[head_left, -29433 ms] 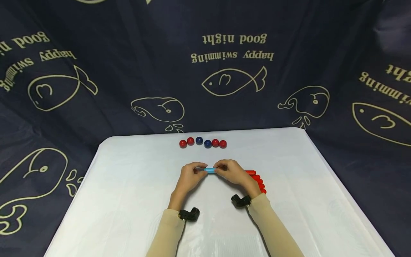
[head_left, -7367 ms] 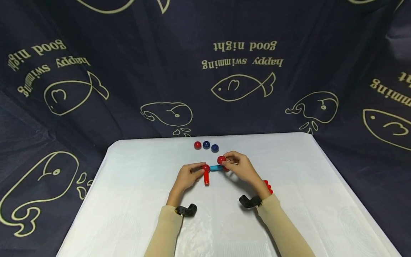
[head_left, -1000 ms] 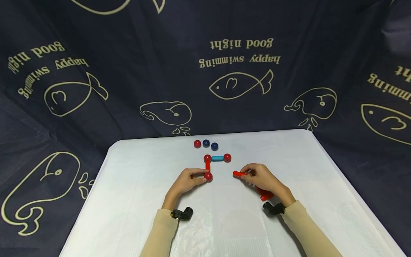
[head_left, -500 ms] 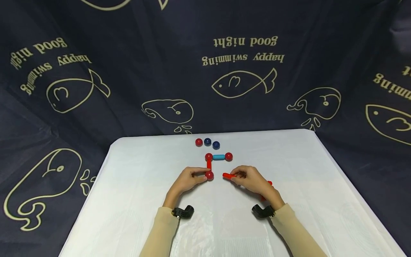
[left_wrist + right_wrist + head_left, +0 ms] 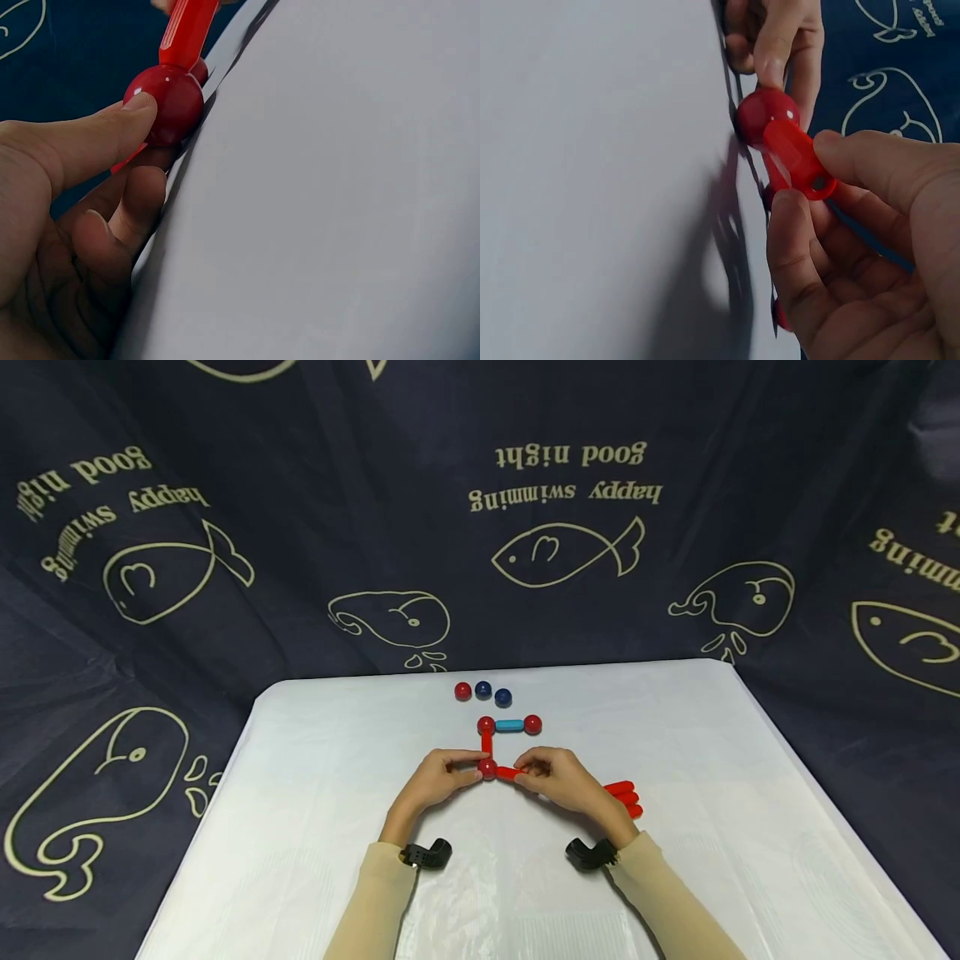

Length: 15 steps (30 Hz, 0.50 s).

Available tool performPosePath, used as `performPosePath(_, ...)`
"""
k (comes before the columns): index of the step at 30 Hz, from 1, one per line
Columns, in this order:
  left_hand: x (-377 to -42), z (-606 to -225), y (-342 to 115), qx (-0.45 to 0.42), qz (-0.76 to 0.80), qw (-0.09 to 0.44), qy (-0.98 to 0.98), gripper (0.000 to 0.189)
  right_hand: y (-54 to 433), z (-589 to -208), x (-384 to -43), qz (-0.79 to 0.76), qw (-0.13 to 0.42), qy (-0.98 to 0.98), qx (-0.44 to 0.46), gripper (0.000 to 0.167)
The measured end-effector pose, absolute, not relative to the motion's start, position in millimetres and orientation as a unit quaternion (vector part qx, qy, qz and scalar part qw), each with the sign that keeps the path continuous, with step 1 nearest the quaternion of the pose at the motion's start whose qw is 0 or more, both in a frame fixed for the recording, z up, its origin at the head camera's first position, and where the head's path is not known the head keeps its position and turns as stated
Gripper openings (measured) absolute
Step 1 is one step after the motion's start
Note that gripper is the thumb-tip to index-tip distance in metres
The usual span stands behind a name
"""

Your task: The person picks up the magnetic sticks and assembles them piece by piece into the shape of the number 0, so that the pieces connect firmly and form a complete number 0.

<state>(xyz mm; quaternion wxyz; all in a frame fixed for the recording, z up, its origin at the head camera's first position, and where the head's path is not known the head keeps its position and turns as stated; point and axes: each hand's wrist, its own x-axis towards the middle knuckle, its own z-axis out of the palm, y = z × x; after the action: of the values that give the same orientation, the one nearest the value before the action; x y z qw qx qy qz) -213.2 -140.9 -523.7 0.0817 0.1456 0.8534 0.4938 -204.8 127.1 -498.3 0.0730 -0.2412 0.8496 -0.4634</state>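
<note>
We pinch near red ball (image 5: 487, 768) with left hand (image 5: 442, 777), seemingly so it cannot roll; right hand (image 5: 558, 778) pinches red stick (image 5: 507, 773), end touching ball. Blue stick (image 5: 510, 725) lies beyond. Other red sticks (image 5: 627, 797) rest handy beside right forearm. Loose balls (image 5: 483, 690) sit near white table (image 5: 337, 752) far edge; nearer side leaves wide room.

A dark navy cloth (image 5: 420, 510), printed with pale-yellow fish (image 5: 567, 555), whales (image 5: 390, 618) and upside-down words (image 5: 566, 493) "happy swimming" and "good night", hung behind the white tablecloth (image 5: 675, 718), which showed some creases.
</note>
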Motion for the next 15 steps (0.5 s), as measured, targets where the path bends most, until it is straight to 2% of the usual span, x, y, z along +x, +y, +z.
performPosePath(15,-214.0,-524.8,-141.1,0.147,0.496,0.076,0.852,0.029,133.3,-496.8,-198.3,-0.435,0.078,0.863,-0.242,0.016)
